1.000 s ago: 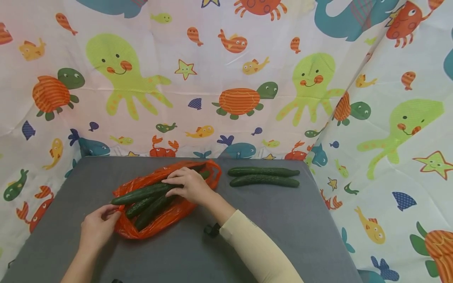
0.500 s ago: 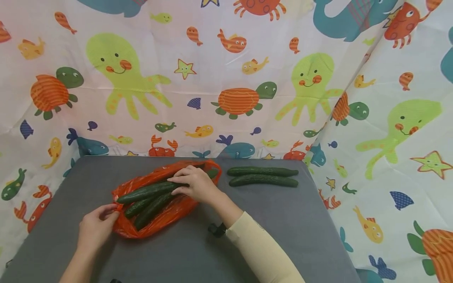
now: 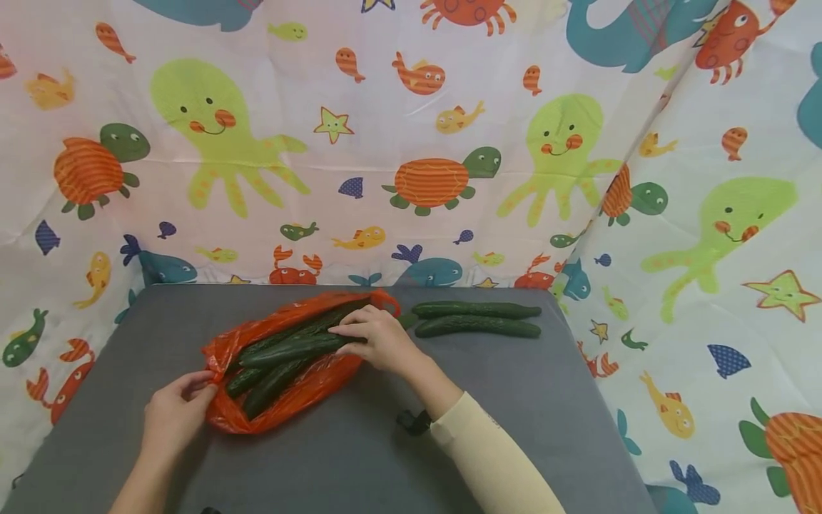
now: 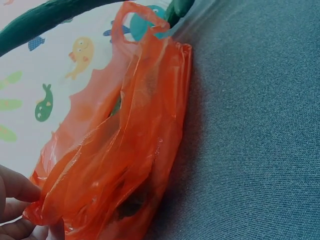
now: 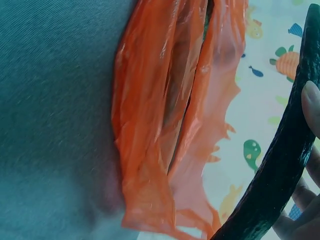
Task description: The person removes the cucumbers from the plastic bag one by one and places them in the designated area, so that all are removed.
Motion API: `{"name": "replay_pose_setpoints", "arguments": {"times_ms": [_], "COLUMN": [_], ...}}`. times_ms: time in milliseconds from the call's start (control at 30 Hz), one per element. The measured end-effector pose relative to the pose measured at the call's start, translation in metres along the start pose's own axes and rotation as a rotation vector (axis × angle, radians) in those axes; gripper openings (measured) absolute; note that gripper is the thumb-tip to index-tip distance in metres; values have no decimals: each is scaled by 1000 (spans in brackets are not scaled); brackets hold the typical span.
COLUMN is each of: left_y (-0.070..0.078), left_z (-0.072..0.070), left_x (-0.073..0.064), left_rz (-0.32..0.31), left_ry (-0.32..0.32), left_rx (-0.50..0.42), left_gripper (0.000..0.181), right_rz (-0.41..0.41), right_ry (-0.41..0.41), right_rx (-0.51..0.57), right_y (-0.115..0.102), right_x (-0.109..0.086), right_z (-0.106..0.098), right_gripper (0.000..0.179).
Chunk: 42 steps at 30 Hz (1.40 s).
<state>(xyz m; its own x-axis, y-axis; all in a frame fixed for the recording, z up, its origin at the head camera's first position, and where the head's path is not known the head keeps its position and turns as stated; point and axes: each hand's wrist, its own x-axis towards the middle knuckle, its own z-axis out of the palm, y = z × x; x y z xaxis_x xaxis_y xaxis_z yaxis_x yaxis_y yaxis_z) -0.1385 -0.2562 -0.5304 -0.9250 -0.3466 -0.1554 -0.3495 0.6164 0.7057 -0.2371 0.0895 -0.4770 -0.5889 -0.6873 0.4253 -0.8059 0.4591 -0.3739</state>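
My right hand (image 3: 384, 341) grips a long dark green cucumber (image 3: 292, 348) by its middle, fingers and thumb round it. In the head view it slants over the open orange plastic bag (image 3: 240, 422), its far end near the bag's right handle. The right wrist view shows the held cucumber (image 5: 277, 175) raised beside the bag. Several other cucumbers (image 3: 272, 391) lie inside the bag. My left hand (image 3: 176, 412) pinches the bag's left edge between thumb and fingers; in the left wrist view the film (image 4: 145, 125) bunches at those fingertips.
Two cucumbers, one behind (image 3: 475, 310) and one in front (image 3: 478, 328), lie side by side on the grey table (image 3: 514, 400) right of the bag. A curtain (image 3: 257, 143) printed with sea animals rises behind the table and along its sides.
My right hand has moved right, sliding the gripped cucumber along with it, so its left end has left the bag's left edge. Another cucumber in the bag now shows behind it. My left hand stays put.
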Motion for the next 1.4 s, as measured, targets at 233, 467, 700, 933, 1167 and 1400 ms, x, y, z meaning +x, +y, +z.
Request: {"name": "replay_pose_setpoints", "arguments": {"times_ms": [233,467,700,933,1167,1400], "left_y": [1,1,2,3,1,1], "left_z": [2,1,0,1,1,-1], "left_x": [-1,-2,-1,-1,0,3], "left_rz": [-7,6,-6,-8,-13,-29], "left_ry": [15,17,12,15,20,2], "left_rx": [-5,1,-4,-3,-2,-5], "left_gripper": [37,37,39,38,37,39], "right_rz": [105,193,228,277,300,327], "right_ry": [-17,-27,-10,-17,-15,-9], "right_rx": [48,94,96,91,88,71], "right_y": [10,16,19,25,30,38], "right_x": [-16,-31,-46,-58,-67,-77], "right_z": [-6,-12,-18,-18,-21,-26], "right_gripper": [42,42,41,40,40,41]}}
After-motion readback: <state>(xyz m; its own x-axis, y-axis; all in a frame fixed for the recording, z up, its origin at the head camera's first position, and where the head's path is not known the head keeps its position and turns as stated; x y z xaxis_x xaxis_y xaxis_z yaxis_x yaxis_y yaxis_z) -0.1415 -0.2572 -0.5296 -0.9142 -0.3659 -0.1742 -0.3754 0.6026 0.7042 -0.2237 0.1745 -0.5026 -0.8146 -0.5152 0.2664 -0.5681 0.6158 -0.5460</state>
